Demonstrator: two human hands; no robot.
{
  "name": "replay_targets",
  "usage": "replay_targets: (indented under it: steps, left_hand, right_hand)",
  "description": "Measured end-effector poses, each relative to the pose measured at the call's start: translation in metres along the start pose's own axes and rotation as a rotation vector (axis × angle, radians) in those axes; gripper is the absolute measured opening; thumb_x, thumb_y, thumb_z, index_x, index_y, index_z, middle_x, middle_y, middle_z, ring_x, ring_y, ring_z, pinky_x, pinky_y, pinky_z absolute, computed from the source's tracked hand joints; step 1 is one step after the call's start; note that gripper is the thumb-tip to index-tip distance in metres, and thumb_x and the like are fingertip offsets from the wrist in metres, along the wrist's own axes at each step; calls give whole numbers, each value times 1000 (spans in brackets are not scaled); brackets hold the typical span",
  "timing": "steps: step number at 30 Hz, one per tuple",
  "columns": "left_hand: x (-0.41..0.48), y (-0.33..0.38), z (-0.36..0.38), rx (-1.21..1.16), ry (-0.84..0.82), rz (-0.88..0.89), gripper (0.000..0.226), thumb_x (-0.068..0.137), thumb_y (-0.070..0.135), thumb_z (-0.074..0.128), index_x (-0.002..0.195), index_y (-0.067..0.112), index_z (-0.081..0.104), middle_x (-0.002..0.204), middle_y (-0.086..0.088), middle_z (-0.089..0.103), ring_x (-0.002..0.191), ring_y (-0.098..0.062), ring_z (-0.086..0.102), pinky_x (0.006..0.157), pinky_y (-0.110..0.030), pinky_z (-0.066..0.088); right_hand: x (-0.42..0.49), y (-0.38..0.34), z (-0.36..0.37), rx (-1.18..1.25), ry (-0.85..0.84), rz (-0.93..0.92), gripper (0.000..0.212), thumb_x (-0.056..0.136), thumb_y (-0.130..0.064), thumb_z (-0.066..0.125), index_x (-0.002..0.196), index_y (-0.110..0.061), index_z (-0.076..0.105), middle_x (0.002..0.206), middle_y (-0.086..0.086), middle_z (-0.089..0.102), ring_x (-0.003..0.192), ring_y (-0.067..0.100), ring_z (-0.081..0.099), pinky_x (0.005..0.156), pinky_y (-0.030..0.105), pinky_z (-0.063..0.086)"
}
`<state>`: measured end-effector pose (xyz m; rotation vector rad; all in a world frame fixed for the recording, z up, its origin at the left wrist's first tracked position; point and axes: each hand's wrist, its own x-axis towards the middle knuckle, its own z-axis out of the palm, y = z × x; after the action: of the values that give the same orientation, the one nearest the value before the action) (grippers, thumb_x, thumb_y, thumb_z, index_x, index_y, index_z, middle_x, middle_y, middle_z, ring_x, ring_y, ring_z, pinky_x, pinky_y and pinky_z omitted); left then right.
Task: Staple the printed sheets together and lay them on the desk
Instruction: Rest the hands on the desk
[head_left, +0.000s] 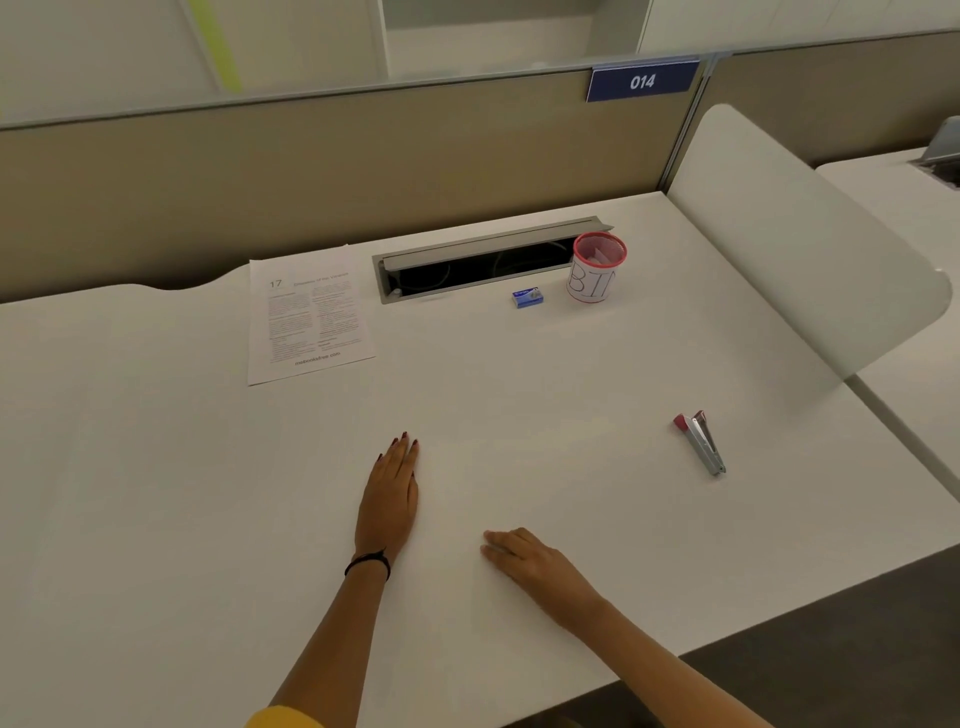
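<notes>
Left hand lies palm-down on the white tabletop, fingers straight and pressed together, pointing toward the far edge; grip flat, nothing in it. A thin black wristband circles the left wrist, and a yellow sleeve shows at the bottom edge. Right hand also rests palm-down, nearer the front edge and a little apart from the left hand, fingers relaxed and pointing left; grip slack, pinching nothing. The white printed sheets, headed "17" with two columns of text, lie flat at the far left of the tabletop, well apart from both hands; whether they are fastened cannot be told. The red-and-silver metal stapler lies on the right side, red end away from the person, well apart from the right hand. A small blue staple box sits just beside a pink mesh cup wrapped in a paper label reading "BIN". Both stand at the front of an open grey cable tray. A blue sign marked "014" hangs on the beige partition behind. A white curved divider panel stands along the right edge.
</notes>
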<state>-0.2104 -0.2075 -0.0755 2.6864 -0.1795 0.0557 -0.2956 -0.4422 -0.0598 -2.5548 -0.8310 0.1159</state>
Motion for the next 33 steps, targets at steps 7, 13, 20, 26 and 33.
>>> replay_targets:
  steps: [7, 13, 20, 26, 33]
  left_hand:
    - [-1, 0, -1, 10, -7, -6, 60, 88, 29, 7, 142, 12, 25, 151, 0, 22, 140, -13, 19, 115, -29, 12]
    - [0, 0, 0, 15, -13, -3, 59, 88, 27, 8, 142, 10, 24, 151, -4, 24, 139, -14, 19, 115, -30, 12]
    - [2, -1, 0, 20, -15, -12, 60, 88, 29, 7, 143, 12, 24, 152, -2, 22, 140, -13, 17, 115, -29, 11]
    - [2, 1, -1, 26, -8, -8, 59, 89, 29, 8, 142, 11, 24, 151, -3, 23, 140, -15, 19, 115, -30, 11]
    - [1, 1, -2, 30, -10, -7, 58, 89, 27, 8, 142, 11, 24, 151, -4, 25, 139, -15, 20, 113, -23, 3]
  right_hand:
    - [1, -5, 1, 8, -25, -54, 38, 73, -5, 73, 106, -13, 57, 104, 0, 62, 88, 13, 62, 61, 22, 55]
    - [14, -3, -8, -89, -64, -80, 34, 69, -2, 74, 95, -14, 56, 94, -3, 61, 77, 11, 57, 56, 12, 40]
    - [29, 4, -16, 44, -103, -21, 18, 97, -14, 39, 98, -8, 56, 100, 7, 56, 88, 18, 49, 75, 24, 38]
    - [29, 7, -21, 87, -157, 7, 16, 96, -9, 38, 94, -9, 55, 98, 5, 53, 81, 9, 38, 72, 21, 34]
    - [17, 2, -16, -102, -89, -110, 20, 80, 3, 53, 90, -14, 47, 91, -2, 49, 73, 7, 33, 60, 15, 31]
